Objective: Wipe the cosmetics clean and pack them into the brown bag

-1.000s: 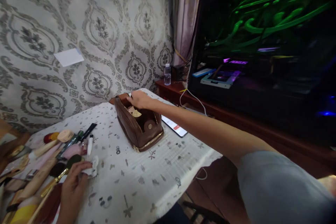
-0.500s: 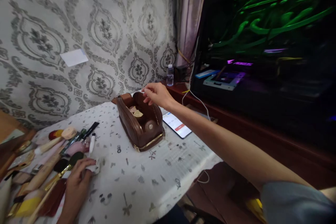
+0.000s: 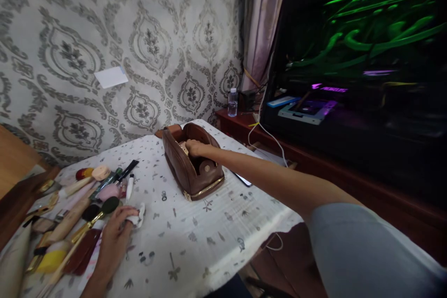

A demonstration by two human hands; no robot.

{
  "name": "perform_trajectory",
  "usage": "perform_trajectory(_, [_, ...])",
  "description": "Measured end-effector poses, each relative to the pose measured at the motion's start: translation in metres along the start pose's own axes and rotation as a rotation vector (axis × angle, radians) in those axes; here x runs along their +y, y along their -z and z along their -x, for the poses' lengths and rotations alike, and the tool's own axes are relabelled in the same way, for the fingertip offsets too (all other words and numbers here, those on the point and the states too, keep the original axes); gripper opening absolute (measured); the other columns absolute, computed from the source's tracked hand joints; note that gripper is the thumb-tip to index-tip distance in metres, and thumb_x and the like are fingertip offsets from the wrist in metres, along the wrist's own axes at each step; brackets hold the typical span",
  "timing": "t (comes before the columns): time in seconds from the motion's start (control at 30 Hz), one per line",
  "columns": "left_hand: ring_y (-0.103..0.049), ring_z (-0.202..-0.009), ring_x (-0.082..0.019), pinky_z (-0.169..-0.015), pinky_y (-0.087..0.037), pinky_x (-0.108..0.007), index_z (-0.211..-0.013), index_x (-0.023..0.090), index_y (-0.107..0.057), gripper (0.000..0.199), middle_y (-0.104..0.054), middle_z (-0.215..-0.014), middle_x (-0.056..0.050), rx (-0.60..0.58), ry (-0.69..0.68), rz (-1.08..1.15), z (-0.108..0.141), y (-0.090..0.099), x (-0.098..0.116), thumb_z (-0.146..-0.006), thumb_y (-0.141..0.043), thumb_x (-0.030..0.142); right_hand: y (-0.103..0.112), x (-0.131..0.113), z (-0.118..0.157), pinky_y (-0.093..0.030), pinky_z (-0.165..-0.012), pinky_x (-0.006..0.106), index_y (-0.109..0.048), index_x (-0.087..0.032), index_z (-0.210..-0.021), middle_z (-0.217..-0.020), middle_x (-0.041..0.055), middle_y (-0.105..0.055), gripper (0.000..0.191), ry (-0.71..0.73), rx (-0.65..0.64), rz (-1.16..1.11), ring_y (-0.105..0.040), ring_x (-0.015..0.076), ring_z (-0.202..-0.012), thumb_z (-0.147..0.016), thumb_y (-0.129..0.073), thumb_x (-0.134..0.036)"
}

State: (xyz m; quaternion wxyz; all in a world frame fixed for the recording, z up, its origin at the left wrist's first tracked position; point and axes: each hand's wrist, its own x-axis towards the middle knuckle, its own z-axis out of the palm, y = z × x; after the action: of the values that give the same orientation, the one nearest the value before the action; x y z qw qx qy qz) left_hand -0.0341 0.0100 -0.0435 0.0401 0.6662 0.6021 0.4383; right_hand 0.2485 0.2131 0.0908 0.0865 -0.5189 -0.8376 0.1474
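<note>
The right hand [image 3: 197, 148], its grip unclear, sits inside an open brown zip bag [image 3: 177, 164] on the bench [image 3: 190, 228] as the left hand [image 3: 116, 235] pinches crumpled white tissue [image 3: 140, 216]; clearing the bag's sides would likely help.

The right hand [image 3: 198, 148] is partly hidden inside a brown bag [image 3: 174, 163], a phone [image 3: 244, 180] mostly covered by the forearm [image 3: 258, 170], a computer case [image 3: 370, 149] cropped at right.
</note>
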Motion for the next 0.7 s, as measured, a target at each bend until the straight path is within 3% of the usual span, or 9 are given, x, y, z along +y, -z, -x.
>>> perform_trajectory(0.2, [-0.067, -0.094, -0.022, -0.087, -0.051, -0.034, -0.082, 0.024, -0.072, 0.021, -0.069, -0.096, -0.004, -0.02, 0.004, 0.0, 0.001, -0.002, -0.003, -0.081, -0.052, 0.028, -0.005, 0.007, -0.006, -0.058, -0.088, 0.04, -0.067, -0.015, -0.12, -0.117, 0.0121, -0.072, 0.035, -0.059, -0.071, 0.007, -0.071, 0.0231, -0.104, -0.09, -0.068, -0.034])
perform_trajectory(0.4, [-0.066, -0.095, -0.022, -0.087, -0.051, -0.035, -0.084, 0.023, -0.073, 0.021, -0.068, -0.098, -0.005, -0.014, 0.006, 0.005, 0.002, -0.003, 0.001, -0.082, -0.052, 0.027, -0.007, 0.008, -0.009, -0.056, -0.082, 0.028, -0.075, -0.021, -0.111, -0.112, 0.012, -0.076, 0.038, -0.072, -0.071, 0.002, -0.072, 0.0282, -0.107, -0.074, -0.08, -0.018])
perform_trajectory(0.5, [-0.066, -0.096, -0.022, -0.086, -0.051, -0.034, -0.085, 0.023, -0.072, 0.022, -0.067, -0.098, -0.005, -0.008, 0.003, 0.001, 0.002, -0.003, 0.003, -0.083, -0.05, 0.026, -0.001, 0.005, -0.007, -0.057, -0.078, 0.028, -0.076, -0.021, -0.105, -0.106, 0.0108, -0.077, 0.034, -0.055, -0.051, -0.012, -0.074, 0.0287, -0.1, -0.072, -0.079, -0.016])
perform_trajectory(0.63, [-0.065, -0.096, -0.021, -0.085, -0.052, -0.033, -0.089, 0.022, -0.071, 0.023, -0.066, -0.099, -0.006, -0.08, -0.018, -0.006, 0.002, -0.003, 0.006, -0.086, -0.048, 0.024, 0.022, -0.001, 0.0, -0.055, -0.084, 0.028, -0.073, -0.015, -0.108, -0.111, 0.0143, -0.075, 0.025, 0.01, 0.083, -0.04, -0.071, 0.0265, -0.105, -0.086, -0.067, -0.026])
perform_trajectory(0.7, [-0.065, -0.097, -0.021, -0.084, -0.052, -0.033, -0.092, 0.023, -0.071, 0.025, -0.066, -0.1, -0.006, -0.132, -0.027, -0.025, 0.001, -0.003, 0.007, -0.088, -0.046, 0.024, 0.035, -0.003, 0.008, -0.052, -0.093, 0.03, -0.068, -0.013, -0.118, -0.119, 0.0144, -0.072, 0.03, 0.059, 0.243, -0.088, -0.067, 0.0239, -0.111, -0.094, -0.055, -0.027])
